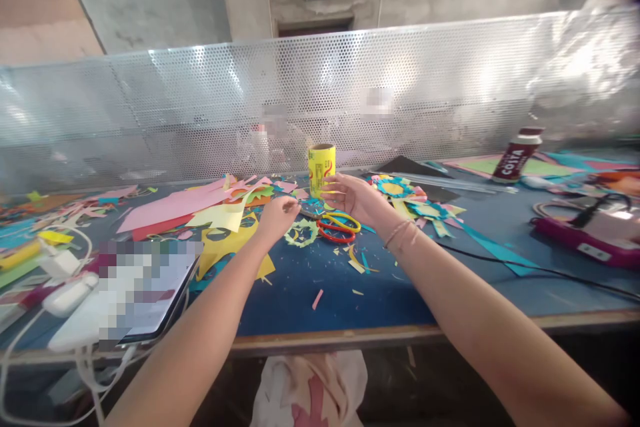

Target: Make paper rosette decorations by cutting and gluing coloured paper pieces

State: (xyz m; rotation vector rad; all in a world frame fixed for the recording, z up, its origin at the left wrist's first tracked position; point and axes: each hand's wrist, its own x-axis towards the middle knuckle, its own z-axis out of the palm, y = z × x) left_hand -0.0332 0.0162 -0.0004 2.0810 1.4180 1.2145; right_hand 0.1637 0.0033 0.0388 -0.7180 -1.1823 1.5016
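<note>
My left hand (278, 219) has its fingers curled together, close to the blade end of a pair of scissors; what lies between the fingertips, if anything, I cannot make out. The scissors have red and yellow handles (337, 235) and lie on the blue table between both hands. To the right, my right hand (361, 200) is open, fingers apart, in front of a yellow printed cylinder (320, 163) with a dark opening on top. Whether it touches the cylinder I cannot tell. A pale green zigzag-edged paper ring (301, 232) rests beside the scissors.
Pink paper sheets (173, 207) and yellow cut paper (233, 247) lie left. Blue and yellow paper flowers (395, 187) are right. A phone (160, 303) with cables sits front left. A dark red bottle (517, 157), a magenta power strip (583, 243) and a black cable (520, 263) are right.
</note>
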